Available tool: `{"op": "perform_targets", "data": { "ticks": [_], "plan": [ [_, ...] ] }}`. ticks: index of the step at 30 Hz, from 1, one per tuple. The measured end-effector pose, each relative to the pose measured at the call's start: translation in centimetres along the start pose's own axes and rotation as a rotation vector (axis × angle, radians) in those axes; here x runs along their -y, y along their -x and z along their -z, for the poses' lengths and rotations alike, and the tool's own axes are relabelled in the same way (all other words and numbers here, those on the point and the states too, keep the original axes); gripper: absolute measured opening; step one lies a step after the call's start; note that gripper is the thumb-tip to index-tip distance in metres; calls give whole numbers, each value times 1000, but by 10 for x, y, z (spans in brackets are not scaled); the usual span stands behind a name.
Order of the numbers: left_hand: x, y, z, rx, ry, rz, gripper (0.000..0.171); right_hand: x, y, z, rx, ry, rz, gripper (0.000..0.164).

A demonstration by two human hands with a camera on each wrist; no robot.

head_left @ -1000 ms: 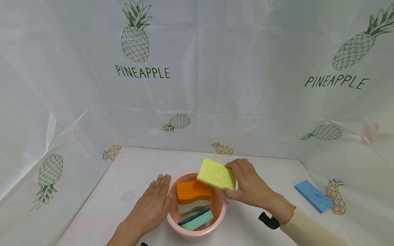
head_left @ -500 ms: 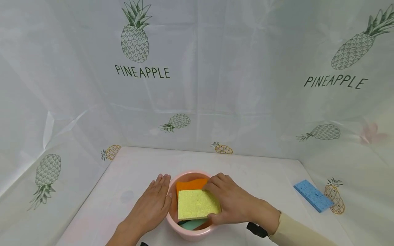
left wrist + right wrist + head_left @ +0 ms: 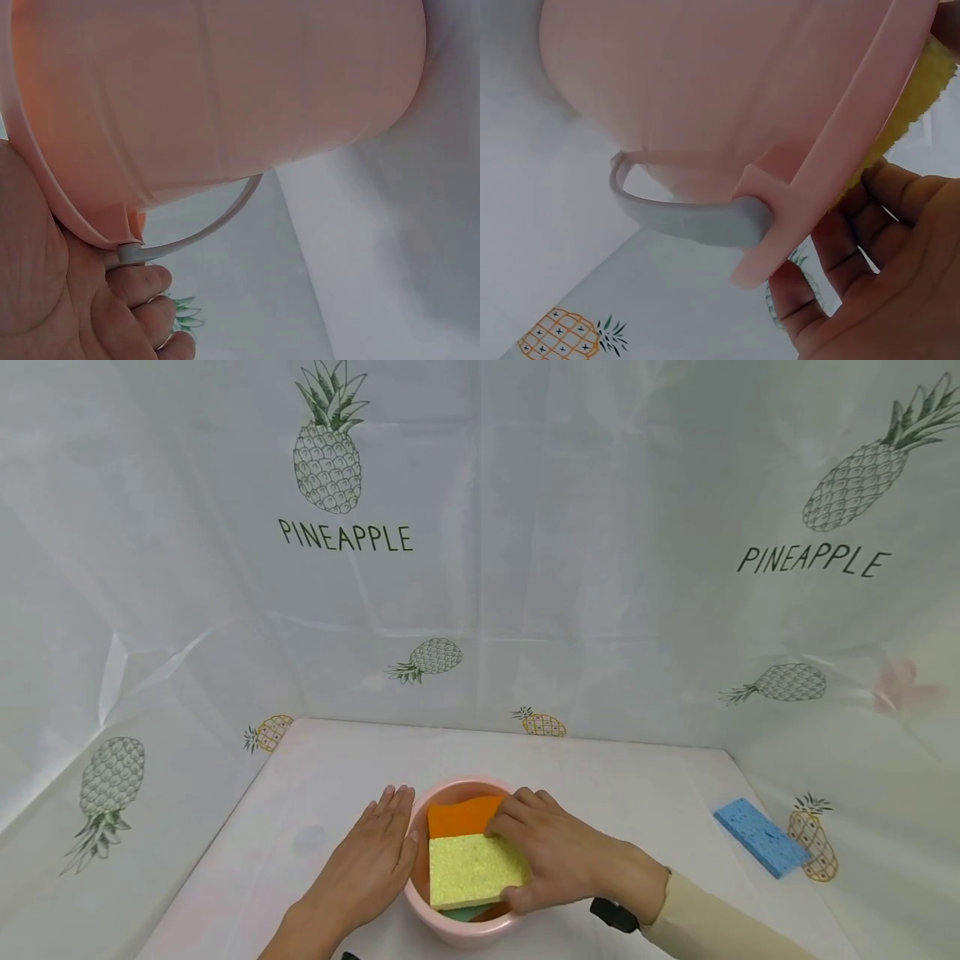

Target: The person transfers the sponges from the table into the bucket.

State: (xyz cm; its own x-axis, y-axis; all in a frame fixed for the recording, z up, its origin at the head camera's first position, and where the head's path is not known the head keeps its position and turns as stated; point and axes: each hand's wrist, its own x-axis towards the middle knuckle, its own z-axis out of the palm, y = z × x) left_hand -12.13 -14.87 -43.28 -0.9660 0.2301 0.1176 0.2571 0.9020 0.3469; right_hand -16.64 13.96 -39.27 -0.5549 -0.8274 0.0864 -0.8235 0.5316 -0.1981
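A pink bucket (image 3: 465, 933) stands near the front of the table. My right hand (image 3: 551, 853) holds a yellow sponge (image 3: 474, 870) lying almost level in the bucket's mouth, thumb at its near edge and fingers at its far edge. Behind it shows an orange wavy sponge (image 3: 459, 818). A strip of a green sponge (image 3: 465, 913) peeks out below the yellow one. My left hand (image 3: 363, 864), fingers straight, rests against the bucket's left rim. In the left wrist view, that hand (image 3: 82, 292) touches the rim beside the grey handle (image 3: 214, 225).
A blue sponge (image 3: 761, 837) lies by the table's right edge. The white table (image 3: 637, 777) is backed and flanked by a pineapple-print sheet (image 3: 570, 568). In the right wrist view, the bucket's grey handle (image 3: 697, 223) hangs down along its outside.
My right hand has carried the yellow sponge from above the bucket's right rim leftward and down into its mouth, covering most of the green sponge. The left hand has stayed put.
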Motion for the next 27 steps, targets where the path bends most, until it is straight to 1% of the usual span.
{"op": "perform_targets", "data": {
  "ticks": [4,8,11,15,19,27],
  "plan": [
    [0,0,0,2,-3,-3,61,1,-5,2,52,2,-12,51],
    [0,0,0,9,3,5,62,4,-9,5,99,50,-20,51],
    [-1,0,1,12,7,13,62,6,-12,7,115,87,-21,54],
    [-1,0,1,15,3,18,62,7,-13,7,118,105,-33,58],
    [-1,0,1,12,-1,18,62,6,-12,3,78,131,-29,54],
    [0,-1,0,17,-1,21,63,5,-7,-10,-96,208,37,42]
  ]
}}
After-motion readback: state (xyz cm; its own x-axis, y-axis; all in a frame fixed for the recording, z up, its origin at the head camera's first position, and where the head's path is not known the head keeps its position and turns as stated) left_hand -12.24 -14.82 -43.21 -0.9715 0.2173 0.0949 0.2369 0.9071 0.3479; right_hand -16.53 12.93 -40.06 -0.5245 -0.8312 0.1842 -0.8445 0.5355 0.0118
